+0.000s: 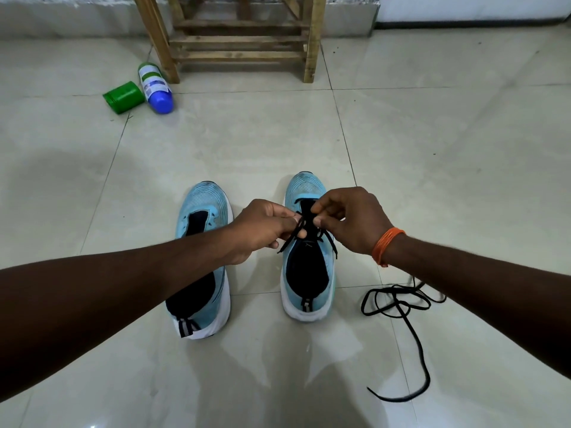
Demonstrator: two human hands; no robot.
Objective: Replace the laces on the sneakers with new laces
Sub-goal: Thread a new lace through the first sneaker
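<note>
Two light-blue sneakers with white soles stand side by side on the tiled floor, toes pointing away. The left sneaker (206, 211) shows no lace in its eyelets. Over the right sneaker (309, 273) my left hand (262, 230) pinches one strand of a black lace (332, 247) threaded in the shoe. My right hand (352, 217), with an orange band at the wrist, pinches another strand of that lace above the tongue. A second black lace (411, 322) lies loose in coils on the floor to the right of the shoes.
A green container (123, 97) and a white bottle with a blue end (156, 88) lie on the floor at the back left. A wooden stool frame (241, 41) stands against the far wall. The floor is glossy pale tile (432, 134).
</note>
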